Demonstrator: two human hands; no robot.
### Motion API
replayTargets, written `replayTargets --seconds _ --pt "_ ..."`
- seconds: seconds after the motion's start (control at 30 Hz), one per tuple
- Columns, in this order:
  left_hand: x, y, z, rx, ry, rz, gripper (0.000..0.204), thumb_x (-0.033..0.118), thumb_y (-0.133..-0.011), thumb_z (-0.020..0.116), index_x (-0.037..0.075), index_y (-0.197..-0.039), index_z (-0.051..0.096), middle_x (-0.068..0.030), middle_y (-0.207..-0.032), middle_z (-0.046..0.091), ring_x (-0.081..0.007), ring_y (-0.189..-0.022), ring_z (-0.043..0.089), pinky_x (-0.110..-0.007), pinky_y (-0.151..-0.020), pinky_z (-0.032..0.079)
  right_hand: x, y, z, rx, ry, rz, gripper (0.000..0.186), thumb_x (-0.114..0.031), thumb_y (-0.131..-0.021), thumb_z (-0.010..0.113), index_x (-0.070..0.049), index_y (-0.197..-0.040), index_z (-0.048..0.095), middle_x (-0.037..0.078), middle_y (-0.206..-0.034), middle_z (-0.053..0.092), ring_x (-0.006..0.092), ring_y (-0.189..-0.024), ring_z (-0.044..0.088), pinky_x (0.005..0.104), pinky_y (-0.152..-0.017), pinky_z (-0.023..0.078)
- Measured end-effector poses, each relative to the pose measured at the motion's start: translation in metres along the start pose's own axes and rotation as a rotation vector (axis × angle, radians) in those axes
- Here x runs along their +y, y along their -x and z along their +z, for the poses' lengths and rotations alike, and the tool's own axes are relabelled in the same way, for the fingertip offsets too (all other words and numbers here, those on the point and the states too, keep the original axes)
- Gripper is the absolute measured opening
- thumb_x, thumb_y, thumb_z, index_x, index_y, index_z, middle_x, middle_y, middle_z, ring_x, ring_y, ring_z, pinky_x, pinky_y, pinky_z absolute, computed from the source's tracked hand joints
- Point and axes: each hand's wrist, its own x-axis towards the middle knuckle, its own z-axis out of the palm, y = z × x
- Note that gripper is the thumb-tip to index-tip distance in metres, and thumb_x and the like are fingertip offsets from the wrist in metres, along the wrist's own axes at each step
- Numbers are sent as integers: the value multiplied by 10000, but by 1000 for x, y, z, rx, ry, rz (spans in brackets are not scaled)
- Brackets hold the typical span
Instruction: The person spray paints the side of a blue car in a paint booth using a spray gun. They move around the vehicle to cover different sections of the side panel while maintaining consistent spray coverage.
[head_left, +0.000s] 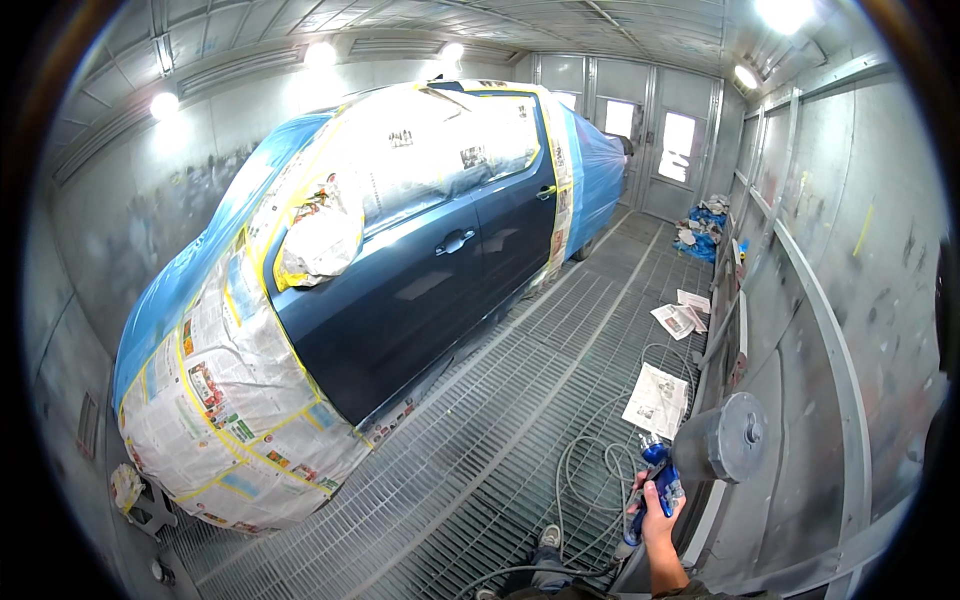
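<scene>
My right hand (pixel 655 515) grips a blue spray gun (pixel 663 480) upright at the lower right, with a dark translucent cup (pixel 725 435) on top. A grey hose (pixel 565 500) lies in loops on the grating beside it. Left of me stands a car with dark blue side doors (pixel 420 295); its front and windows are covered in taped newspaper (pixel 225 380), and blue plastic sheet (pixel 595 180) wraps its rear and part of its top. My left hand is out of view.
The metal grate floor (pixel 500 400) runs along the car to doors (pixel 640 140) at the far end. Newspaper sheets (pixel 655 395) and a crumpled blue-and-white pile (pixel 700 230) lie along the right wall (pixel 840 200). A small stand (pixel 145 510) is by the car's front.
</scene>
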Motion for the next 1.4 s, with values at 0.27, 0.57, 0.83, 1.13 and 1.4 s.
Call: replayTargets --seconds 0.27,0.57,0.83,1.13,1.4 --pt "4 -3 -7 -7 -37 -3 486 460 -849 597 27 -1070 609 -219 -924 634 -372 -892 606 -476 -758 457 6 0 -12 44 -14 28 238 -67 -891 586 18 -1104 523 97 -971 639 136 -782 613 244 -458 529" --pt "7 -4 -19 -8 -86 -14 488 470 -849 590 23 -1043 622 -216 -896 639 -373 -872 613 -476 -741 457 12 8 -11 95 -17 71 216 -68 -886 599 14 -1077 542 85 -963 637 118 -775 609 231 -452 522" --pt "6 4 -28 -16 -125 -30 492 479 -850 583 20 -1019 633 -214 -871 642 -374 -855 619 -476 -726 458 22 18 -4 81 -8 100 184 -104 -898 601 16 -1033 569 82 -952 634 110 -770 604 228 -470 505" --pt "-4 16 -25 -25 -125 -58 500 489 -850 576 15 -992 646 -211 -842 646 -375 -835 626 -476 -708 459 29 19 -5 67 30 88 187 -87 -898 576 9 -1057 557 78 -969 639 117 -795 605 238 -473 507" --pt "-16 25 -13 -34 -116 -79 509 498 -851 569 12 -968 658 -209 -817 650 -376 -817 633 -476 -693 460 25 20 -6 66 36 101 218 -111 -903 597 23 -1068 550 90 -974 633 110 -748 597 237 -473 506"
